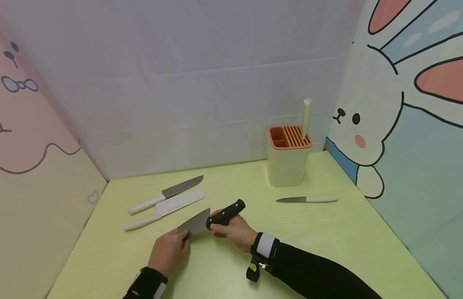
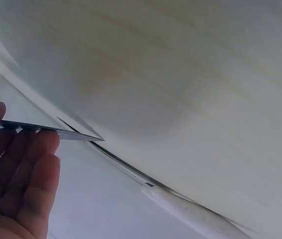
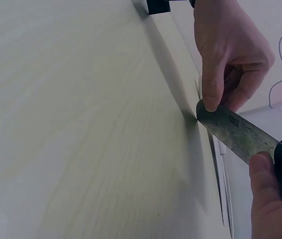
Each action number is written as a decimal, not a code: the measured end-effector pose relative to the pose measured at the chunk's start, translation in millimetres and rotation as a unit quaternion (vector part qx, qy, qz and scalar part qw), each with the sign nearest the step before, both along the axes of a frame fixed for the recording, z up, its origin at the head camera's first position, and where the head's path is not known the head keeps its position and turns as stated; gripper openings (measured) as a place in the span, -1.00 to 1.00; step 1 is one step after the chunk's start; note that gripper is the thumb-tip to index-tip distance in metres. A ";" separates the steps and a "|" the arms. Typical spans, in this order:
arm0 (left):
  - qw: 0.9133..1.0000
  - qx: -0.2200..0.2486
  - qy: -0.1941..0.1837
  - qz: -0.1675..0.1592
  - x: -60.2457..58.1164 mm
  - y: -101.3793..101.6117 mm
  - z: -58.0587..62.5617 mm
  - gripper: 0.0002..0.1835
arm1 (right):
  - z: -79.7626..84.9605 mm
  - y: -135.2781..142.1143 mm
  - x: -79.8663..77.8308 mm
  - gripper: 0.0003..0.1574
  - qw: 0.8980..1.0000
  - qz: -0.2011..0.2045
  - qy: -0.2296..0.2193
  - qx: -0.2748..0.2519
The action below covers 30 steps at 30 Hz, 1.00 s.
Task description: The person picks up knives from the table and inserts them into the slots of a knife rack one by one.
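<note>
Both hands hold one black-handled knife (image 1: 226, 213), tilted over the near middle of the table. My left hand (image 1: 167, 251) pinches its blade near the tip between thumb and fingers. My right hand (image 1: 235, 230) grips it where handle and blade meet, the handle pointing up and to the right. In the right wrist view the broad blade (image 3: 235, 130) spans between the two hands. From the left wrist the blade (image 2: 71, 133) shows nearly edge-on above the fingers. Left of the hands lie a white-handled chef's knife (image 1: 182, 187) and a white-handled cleaver (image 1: 180, 202), side by side.
A cream knife block (image 1: 285, 170) with an orange slotted top stands at the back right, a pale handle (image 1: 306, 118) rising from one slot. In front of it lies a small white-handled knife (image 1: 321, 199). Fabric walls (image 1: 201, 104) border the table (image 1: 313, 249).
</note>
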<state>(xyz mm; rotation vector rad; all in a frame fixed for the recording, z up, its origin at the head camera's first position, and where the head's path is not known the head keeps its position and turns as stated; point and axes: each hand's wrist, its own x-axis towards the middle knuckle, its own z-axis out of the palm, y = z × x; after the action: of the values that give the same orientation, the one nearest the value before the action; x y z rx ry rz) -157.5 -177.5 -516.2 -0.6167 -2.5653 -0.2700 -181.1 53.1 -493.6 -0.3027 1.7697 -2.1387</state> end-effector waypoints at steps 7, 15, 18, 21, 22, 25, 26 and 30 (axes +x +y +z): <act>1.000 0.000 0.024 0.001 0.9 4.0 2.9 -0.79 | 6.3 11.9 3.3 -0.51 0.999 -0.005 0.036 -0.006; 0.998 0.021 0.040 -0.046 -3.3 12.7 27.5 -0.78 | 42.0 63.1 -1.4 -0.40 0.996 -0.049 0.065 -0.032; 0.996 0.028 0.051 -0.062 -9.9 18.2 42.2 -0.76 | 62.7 90.4 -4.9 -0.37 0.993 -0.077 0.076 -0.048; 0.994 0.037 0.064 -0.081 -19.3 26.5 58.2 -0.71 | 84.5 118.1 -8.3 -0.34 0.988 -0.104 0.106 -0.054; 0.993 0.041 0.068 -0.090 -23.1 30.1 63.8 -0.69 | 92.4 126.7 -9.4 -0.33 0.985 -0.113 0.116 -0.055; 0.989 0.049 0.073 -0.115 -35.4 44.6 81.9 -0.58 | 115.9 151.2 -13.0 -0.34 0.979 -0.132 0.149 -0.051; 0.988 0.051 0.073 -0.125 -39.5 50.3 88.0 -0.55 | 123.8 158.6 -14.1 -0.34 0.976 -0.136 0.161 -0.048; 0.985 0.044 0.058 -0.154 -54.9 77.4 111.5 -0.40 | 154.9 184.2 -19.2 -0.37 0.965 -0.156 0.207 -0.028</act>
<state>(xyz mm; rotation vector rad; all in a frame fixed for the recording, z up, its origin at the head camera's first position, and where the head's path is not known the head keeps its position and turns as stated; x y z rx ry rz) -212.4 -100.1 -404.7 -0.9671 -2.3270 -0.4355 -200.2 237.3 -338.7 -0.5528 2.1046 -2.4893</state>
